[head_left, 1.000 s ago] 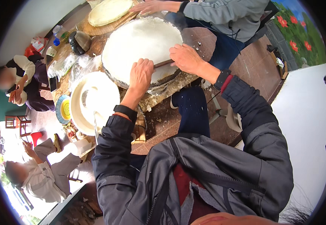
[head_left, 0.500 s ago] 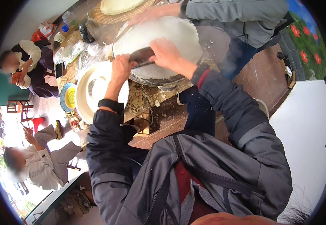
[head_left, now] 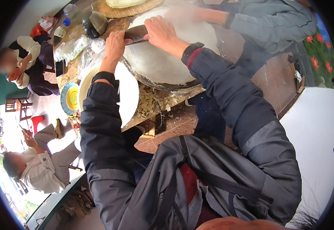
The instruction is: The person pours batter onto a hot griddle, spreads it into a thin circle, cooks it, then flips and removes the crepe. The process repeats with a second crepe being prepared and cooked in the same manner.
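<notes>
Both my hands grip one dark, slightly curved scraper [head_left: 136, 33], over the left edge of a round griddle. My left hand [head_left: 114, 46] is closed on its left end, and my right hand [head_left: 161, 30] is closed on its right end. A thin, pale pancake sheet [head_left: 163, 63] covers the griddle, with its outer border dark and crusted [head_left: 174, 85]. Below my left hand stands a large white basin [head_left: 130, 92], partly behind my sleeve. At the griddle's far side, another person's arm [head_left: 215, 16] reaches in; steam blurs that hand.
Beyond the griddle lies a woven mat [head_left: 119, 12] bearing a pale round sheet. A kettle [head_left: 95, 23], plastic bags [head_left: 86, 53] and a blue-rimmed yellow bowl [head_left: 71, 97] line the table's left. Crumbs [head_left: 147, 101] litter the front edge. Two people sit at left.
My hands have moved away from me and slightly left with the scraper, from the griddle's middle to its far left part. The other person's arm has shifted right.
</notes>
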A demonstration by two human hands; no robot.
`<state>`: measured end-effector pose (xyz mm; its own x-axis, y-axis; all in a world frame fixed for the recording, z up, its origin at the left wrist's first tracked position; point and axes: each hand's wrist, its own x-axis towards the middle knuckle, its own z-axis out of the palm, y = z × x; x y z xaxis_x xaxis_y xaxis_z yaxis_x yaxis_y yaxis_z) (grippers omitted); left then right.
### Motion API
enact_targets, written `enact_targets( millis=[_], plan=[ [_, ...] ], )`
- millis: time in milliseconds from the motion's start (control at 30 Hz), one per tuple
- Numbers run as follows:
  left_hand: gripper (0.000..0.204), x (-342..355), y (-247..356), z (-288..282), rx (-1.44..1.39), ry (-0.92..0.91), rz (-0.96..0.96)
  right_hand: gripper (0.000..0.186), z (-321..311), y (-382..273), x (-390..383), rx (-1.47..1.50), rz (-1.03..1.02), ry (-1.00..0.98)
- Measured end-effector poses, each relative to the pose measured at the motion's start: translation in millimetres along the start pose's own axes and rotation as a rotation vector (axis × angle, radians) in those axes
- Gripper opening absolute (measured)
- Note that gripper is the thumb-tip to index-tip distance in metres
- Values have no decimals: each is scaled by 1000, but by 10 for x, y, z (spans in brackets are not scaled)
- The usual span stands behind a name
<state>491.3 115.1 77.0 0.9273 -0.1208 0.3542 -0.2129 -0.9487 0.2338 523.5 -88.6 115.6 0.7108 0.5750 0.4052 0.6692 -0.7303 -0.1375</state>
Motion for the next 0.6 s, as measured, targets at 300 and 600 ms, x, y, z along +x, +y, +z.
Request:
enact_targets(
  millis=[300,600],
  plan=[
    [15,-584,539,-128,149,87,69,17,-165,-60,-565,-50,-183,42],
    [19,-1285,1283,-386,-44,-7,236,17,-673,-54,-1502,48,-192,-85]
  ],
)
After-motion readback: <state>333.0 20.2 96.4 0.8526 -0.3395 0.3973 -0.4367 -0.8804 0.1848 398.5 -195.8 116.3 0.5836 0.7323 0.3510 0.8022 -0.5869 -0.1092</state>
